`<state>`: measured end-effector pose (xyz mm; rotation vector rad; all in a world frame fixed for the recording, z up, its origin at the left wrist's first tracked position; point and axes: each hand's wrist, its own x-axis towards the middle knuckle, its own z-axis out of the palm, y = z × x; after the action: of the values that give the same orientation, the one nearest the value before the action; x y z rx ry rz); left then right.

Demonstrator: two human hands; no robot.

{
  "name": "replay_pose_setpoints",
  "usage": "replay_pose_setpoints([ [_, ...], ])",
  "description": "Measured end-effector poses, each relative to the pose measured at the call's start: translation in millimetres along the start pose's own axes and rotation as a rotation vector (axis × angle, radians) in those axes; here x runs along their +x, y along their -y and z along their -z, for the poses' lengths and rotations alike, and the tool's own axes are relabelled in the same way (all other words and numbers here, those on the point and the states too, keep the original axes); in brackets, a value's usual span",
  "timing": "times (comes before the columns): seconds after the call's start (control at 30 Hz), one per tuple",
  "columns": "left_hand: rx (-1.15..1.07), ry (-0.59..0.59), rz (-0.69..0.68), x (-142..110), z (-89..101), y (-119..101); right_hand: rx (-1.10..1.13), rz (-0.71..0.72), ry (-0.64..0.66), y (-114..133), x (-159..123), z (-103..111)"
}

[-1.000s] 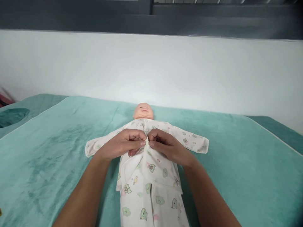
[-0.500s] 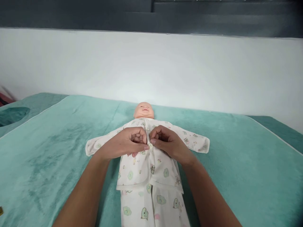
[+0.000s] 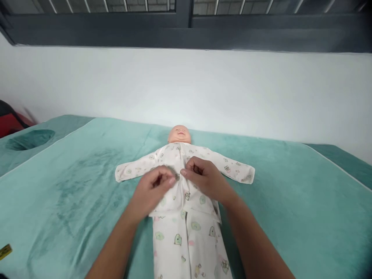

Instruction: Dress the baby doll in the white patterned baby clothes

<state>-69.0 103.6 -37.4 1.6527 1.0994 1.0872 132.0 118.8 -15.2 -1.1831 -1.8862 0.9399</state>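
Note:
A baby doll [image 3: 179, 134] lies on its back on a teal blanket [image 3: 72, 182], dressed in a white printed top [image 3: 174, 157] and matching trousers [image 3: 186, 244]. Both of my hands rest on the doll's belly. My right hand [image 3: 203, 180] pinches the front edge of the top with thumb and fingers. My left hand [image 3: 152, 190] is blurred, its fingers curled just beside the same seam; whether it still holds cloth is unclear. The top's flaps lie together over the chest.
A white wall rises behind the blanket, with a dark window frame [image 3: 186, 27] above it. A red and black object [image 3: 10, 120] sits at the far left. A small yellow item [image 3: 5, 251] lies on the blanket's near left corner.
The loose lower flap of the top has been drawn flat over the doll's belly. My left hand has slid slightly back and down from the seam. The view has tilted up a little.

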Motion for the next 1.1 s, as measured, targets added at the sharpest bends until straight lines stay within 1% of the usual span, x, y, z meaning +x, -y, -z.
replay_pose_setpoints([
  [0.1,0.121,-0.053,-0.115,-42.9,-14.7,8.5,-0.293,0.101,-0.085,6.1,-35.0,-12.9],
  [0.2,0.33,-0.11,-0.161,-68.9,-27.8,11.5,-0.482,0.194,-0.174,5.5,-70.8,-28.8],
  [0.3,0.488,-0.138,-0.154,-76.0,-36.3,5.3,-0.618,0.204,-0.299,4.6,-87.4,-42.0],
  [0.4,0.618,-0.149,-0.145,-74.2,-41.4,-5.7,-0.702,0.208,-0.345,8.3,-86.2,-45.9],
  [0.47,0.721,-0.165,-0.156,-72.8,-43.2,-11.4,-0.706,0.218,-0.339,12.3,-82.9,-42.6],
  [0.53,0.824,-0.178,-0.2,-73.0,-43.5,-14.2,-0.644,0.22,-0.351,16.1,-81.1,-36.4],
  [0.6,0.894,-0.195,-0.287,-74.5,-42.4,-14.6,-0.524,0.196,-0.387,19.5,-81.1,-29.4],
  [0.67,0.936,-0.205,-0.376,-76.8,-40.4,-14.3,-0.369,0.133,-0.426,22.9,-81.9,-22.9],
  [0.7,0.951,-0.205,-0.406,-78.0,-39.3,-14.2,-0.284,0.091,-0.441,24.6,-82.4,-20.2],
  [0.77,0.974,-0.188,-0.417,-80.3,-37.5,-14.5,-0.144,0.016,-0.446,27.3,-83.7,-16.7],
  [0.83,0.973,-0.146,-0.392,-82.8,-36.5,-15.5,-0.107,-0.007,-0.427,27.8,-85.3,-16.1],
  [0.9,0.927,-0.117,-0.362,-86.0,-36.6,-16.7,-0.19,0.065,-0.398,25.3,-87.1,-18.3],
  [0.97,0.818,-0.127,-0.331,-90.2,-36.9,-17.6,-0.328,0.195,-0.341,20.3,-89.1,-22.3],
  [1.03,0.66,-0.156,-0.276,-94.6,-35.8,-17.2,-0.462,0.313,-0.241,14.5,-92.5,-26.5],
  [1.1,0.509,-0.161,-0.202,-97.0,-30.7,-13.1,-0.529,0.375,-0.15,9.7,-98.7,-29.4],
])
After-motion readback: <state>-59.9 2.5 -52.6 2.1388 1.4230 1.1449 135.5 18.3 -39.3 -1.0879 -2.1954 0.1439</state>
